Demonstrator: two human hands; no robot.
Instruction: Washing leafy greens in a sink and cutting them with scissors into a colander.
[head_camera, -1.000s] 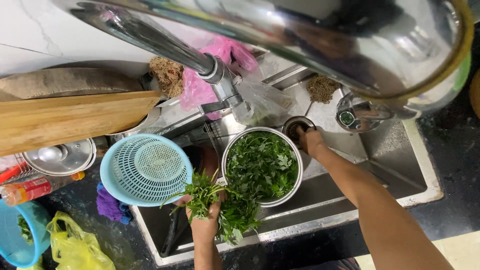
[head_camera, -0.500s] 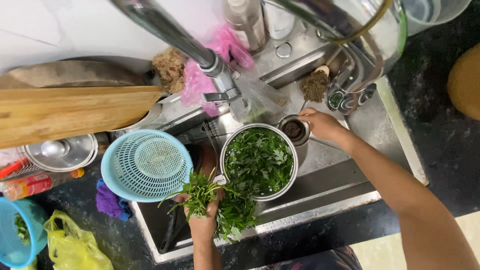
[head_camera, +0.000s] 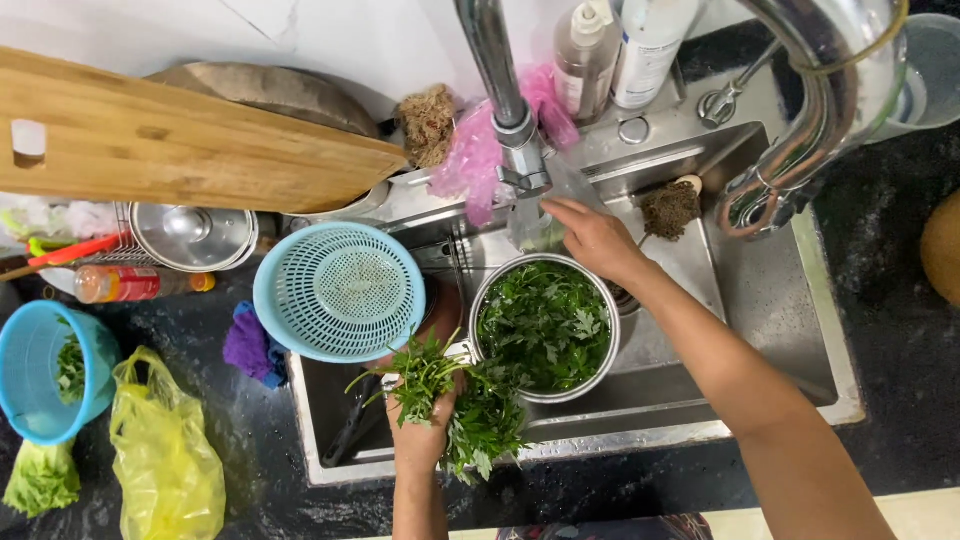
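Gripping a bunch of leafy green herbs (head_camera: 440, 395) in a closed fist, the left hand (head_camera: 420, 435) hovers over the front rim of the stainless steel sink (head_camera: 780, 300). Beside it stands a round steel pot (head_camera: 545, 325) full of greens. The right hand (head_camera: 595, 240), fingers loosely extended and holding nothing, reaches toward the chrome tap (head_camera: 510, 110). A light-blue plastic colander (head_camera: 338, 290) sits left.
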